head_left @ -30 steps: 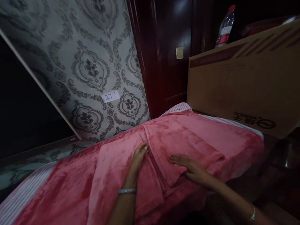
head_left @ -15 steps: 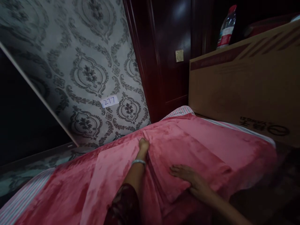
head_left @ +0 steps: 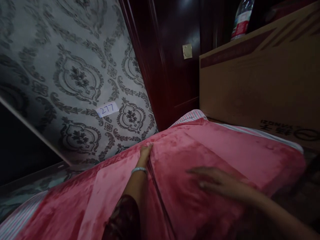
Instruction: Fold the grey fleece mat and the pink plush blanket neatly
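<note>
A pink plush blanket [head_left: 215, 150] lies folded over a striped bed sheet [head_left: 191, 115]. My left hand [head_left: 145, 154] reaches to the far edge of a fold, fingers flat on the fabric, a bracelet on the wrist. My right hand [head_left: 217, 183] rests palm down on the blanket's upper layer, fingers stretched out and a little blurred. Neither hand holds anything.
Patterned grey wallpaper [head_left: 75, 73] with a paper label reading 277 [head_left: 107, 109] rises behind the bed. A dark red wooden door [head_left: 175, 56] stands at centre. A large cardboard box [head_left: 260, 76] leans at the right, with a plastic bottle [head_left: 241, 20] behind it.
My left hand has slid forward along the fold toward the far edge. My right hand has shifted slightly right, and the upper blanket layer looks smoother.
</note>
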`<state>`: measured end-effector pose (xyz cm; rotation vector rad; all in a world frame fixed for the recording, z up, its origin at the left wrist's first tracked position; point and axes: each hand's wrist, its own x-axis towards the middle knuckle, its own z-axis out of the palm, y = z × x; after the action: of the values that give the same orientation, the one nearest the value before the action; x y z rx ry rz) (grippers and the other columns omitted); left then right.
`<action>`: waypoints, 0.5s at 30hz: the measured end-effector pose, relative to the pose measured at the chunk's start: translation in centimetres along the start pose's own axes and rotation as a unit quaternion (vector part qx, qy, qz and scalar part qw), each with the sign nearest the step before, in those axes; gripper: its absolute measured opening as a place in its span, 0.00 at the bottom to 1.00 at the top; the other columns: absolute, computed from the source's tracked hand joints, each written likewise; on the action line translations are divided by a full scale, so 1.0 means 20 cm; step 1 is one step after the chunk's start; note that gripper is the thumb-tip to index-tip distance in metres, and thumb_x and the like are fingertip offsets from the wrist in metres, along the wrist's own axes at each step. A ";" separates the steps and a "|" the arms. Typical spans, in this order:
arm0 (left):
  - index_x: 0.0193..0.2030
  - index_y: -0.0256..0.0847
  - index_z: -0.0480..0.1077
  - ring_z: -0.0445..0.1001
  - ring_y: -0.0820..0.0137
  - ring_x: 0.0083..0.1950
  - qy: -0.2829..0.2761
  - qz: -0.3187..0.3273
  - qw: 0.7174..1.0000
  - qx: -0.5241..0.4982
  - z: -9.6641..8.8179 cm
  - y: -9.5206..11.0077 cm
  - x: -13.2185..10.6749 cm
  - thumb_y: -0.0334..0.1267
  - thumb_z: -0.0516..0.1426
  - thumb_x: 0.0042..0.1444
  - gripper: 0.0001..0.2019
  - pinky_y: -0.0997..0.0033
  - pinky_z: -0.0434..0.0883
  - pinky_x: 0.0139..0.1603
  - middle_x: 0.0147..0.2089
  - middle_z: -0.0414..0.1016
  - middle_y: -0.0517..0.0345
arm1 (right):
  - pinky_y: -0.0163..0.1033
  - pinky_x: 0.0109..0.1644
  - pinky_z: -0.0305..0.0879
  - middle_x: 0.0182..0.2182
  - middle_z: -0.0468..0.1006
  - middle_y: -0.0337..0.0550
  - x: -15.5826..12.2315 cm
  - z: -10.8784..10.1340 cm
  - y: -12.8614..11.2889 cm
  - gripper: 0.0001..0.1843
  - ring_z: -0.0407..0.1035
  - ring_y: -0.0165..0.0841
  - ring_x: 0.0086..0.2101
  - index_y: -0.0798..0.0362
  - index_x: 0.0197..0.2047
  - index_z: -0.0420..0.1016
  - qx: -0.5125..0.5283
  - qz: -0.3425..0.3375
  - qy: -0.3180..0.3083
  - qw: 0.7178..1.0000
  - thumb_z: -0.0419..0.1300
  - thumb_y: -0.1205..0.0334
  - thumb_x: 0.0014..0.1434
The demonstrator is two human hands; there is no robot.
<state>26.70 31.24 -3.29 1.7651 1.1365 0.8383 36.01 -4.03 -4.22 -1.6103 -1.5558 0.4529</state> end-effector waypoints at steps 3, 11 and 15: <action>0.24 0.40 0.70 0.78 0.55 0.40 0.015 -0.008 0.999 0.046 0.02 0.01 0.05 0.42 0.64 0.51 0.11 0.62 0.73 0.42 0.27 0.75 0.50 | 0.55 0.66 0.61 0.61 0.71 0.48 0.30 -0.14 0.18 0.31 0.67 0.46 0.59 0.49 0.67 0.69 -0.084 0.028 0.097 0.991 0.49 0.42 0.67; 0.33 0.37 0.76 0.79 0.56 0.47 0.058 0.019 0.993 0.105 0.05 -0.09 0.07 0.26 0.59 0.50 0.06 0.63 0.72 0.50 0.38 0.81 0.45 | 0.60 0.71 0.47 0.71 0.52 0.50 1.03 -0.12 0.45 0.34 0.45 0.48 0.70 0.52 0.74 0.55 -0.295 0.183 0.015 0.938 0.46 0.48 0.69; 0.36 0.38 0.77 0.78 0.58 0.47 0.062 0.026 0.992 0.105 0.05 -0.16 0.10 0.23 0.58 0.48 0.11 0.64 0.72 0.51 0.40 0.81 0.47 | 0.63 0.70 0.43 0.72 0.50 0.47 1.03 -0.01 0.56 0.33 0.42 0.48 0.70 0.48 0.73 0.55 -0.355 0.179 0.020 0.917 0.41 0.46 0.70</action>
<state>27.18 33.57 -6.39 1.9431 1.3055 0.8978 46.83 16.66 -6.65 -2.4644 -1.4755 0.0202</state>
